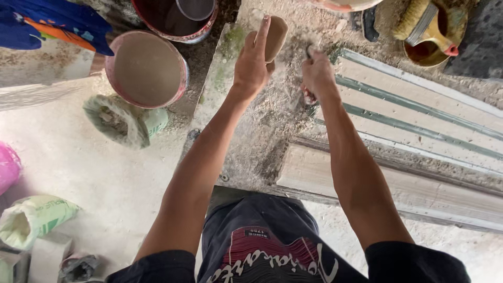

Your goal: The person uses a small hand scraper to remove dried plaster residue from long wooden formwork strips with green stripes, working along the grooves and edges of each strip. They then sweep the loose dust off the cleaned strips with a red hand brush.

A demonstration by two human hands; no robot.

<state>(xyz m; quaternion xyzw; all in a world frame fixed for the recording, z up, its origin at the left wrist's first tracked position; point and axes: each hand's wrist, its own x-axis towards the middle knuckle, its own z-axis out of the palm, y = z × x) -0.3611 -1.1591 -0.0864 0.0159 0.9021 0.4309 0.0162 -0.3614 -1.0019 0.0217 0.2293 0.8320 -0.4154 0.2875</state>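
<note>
Head view. The left hand [252, 65] is raised over the dusty slab surface [246, 141] and clamped on a tan, rounded block [274, 35], thumb on its near side and forefinger straight up along its edge. The right hand [317, 73] sits just beside it to the right, closed into a fist around a small dark tool [309, 51]; only the tool's tip shows above the knuckles, so its kind cannot be told. The two hands are near each other but not touching. The tan block is thus in the left hand, above and slightly left of the right fist.

Step in hand, as a judgement: the block is being held steady for working with the tool. The next move would call for a firm left-hand grip and a controlled approach of the tool tip to the block's face.

Packages and containers:
- Left of the left hand: a pink-rimmed round bucket [146, 68] with a pale inside; a second bucket [175, 18] beyond it.
- Below that bucket: an open pale-green sack [126, 120] with a rolled top.
- Far left, near the person's left elbow: a second green-and-white sack [34, 220] with green print, and a pink bag [8, 167] at the frame edge.
- Right of the right hand: pale moulded strips [419, 115] with grey-green grooves.
- Beyond them: a yellow jug [435, 31] holding a brush.
</note>
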